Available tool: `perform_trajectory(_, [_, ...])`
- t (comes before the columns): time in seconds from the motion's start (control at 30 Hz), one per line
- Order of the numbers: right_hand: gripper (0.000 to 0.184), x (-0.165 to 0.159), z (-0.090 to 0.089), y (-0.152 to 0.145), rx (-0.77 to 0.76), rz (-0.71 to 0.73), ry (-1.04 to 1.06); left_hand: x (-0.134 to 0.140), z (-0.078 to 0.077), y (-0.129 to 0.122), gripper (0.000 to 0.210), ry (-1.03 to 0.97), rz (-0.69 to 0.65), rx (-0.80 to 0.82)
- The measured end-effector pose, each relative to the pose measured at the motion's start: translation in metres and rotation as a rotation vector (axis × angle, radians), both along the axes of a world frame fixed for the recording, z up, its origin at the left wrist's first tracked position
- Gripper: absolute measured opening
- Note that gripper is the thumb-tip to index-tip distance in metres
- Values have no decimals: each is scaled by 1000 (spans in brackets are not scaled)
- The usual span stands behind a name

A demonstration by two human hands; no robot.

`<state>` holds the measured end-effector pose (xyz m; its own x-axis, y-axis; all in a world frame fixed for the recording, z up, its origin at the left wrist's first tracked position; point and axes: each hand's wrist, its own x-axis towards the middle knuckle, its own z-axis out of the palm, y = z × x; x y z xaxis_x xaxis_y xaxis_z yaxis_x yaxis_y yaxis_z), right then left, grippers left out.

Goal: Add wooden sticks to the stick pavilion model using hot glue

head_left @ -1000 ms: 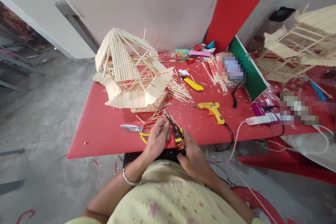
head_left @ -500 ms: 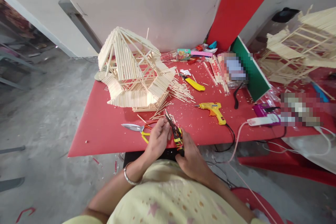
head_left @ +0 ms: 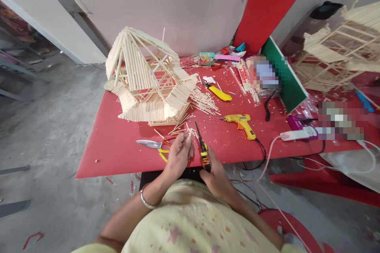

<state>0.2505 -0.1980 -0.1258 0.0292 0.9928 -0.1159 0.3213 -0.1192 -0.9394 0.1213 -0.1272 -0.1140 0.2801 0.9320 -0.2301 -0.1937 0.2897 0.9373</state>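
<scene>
My left hand (head_left: 179,154) is closed in a pinch above the table's front edge. A small pale tip, which looks like a short wooden stick (head_left: 190,134), shows at its fingertips; the rest is hidden. My right hand (head_left: 216,172) is wrapped round the black-and-yellow handles of long-nose pliers (head_left: 203,148). The jaws point away from me, just right of my left hand and apart from it. Scissors (head_left: 151,144) with orange and yellow handles lie beside my left hand. Behind them stands a house-like model of wooden sticks (head_left: 142,75) with a partly covered roof.
Loose cut sticks (head_left: 204,101) lie right of the model on the red table (head_left: 109,142). Nearby are a yellow utility knife (head_left: 219,93), a yellow glue gun (head_left: 242,124) with its cable, a can (head_left: 207,59), a green board (head_left: 283,73) and a second stick model (head_left: 329,55).
The pliers have moved slightly right, away from my left hand, with their jaws now apart from its fingers. My left hand stays pinched in nearly the same place.
</scene>
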Motion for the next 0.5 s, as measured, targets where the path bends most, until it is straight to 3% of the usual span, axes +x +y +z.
perform_trajectory(0.17, [78, 17, -3, 7, -32, -139, -498, -6, 8, 2, 22, -71, 3, 3])
perform_trajectory(0.33, [72, 26, -17, 20, 62, -186, -966, -33, 41, 4, 24, -139, -21, 1])
perform_trajectory(0.43, [57, 24, -7, 34, 243, -212, -1047, -57, 60, 10, 29, -130, 66, 34])
perform_trajectory(0.5, [48, 16, 15, 47, 423, -177, -943, -72, 71, 18, 31, -110, 176, 96])
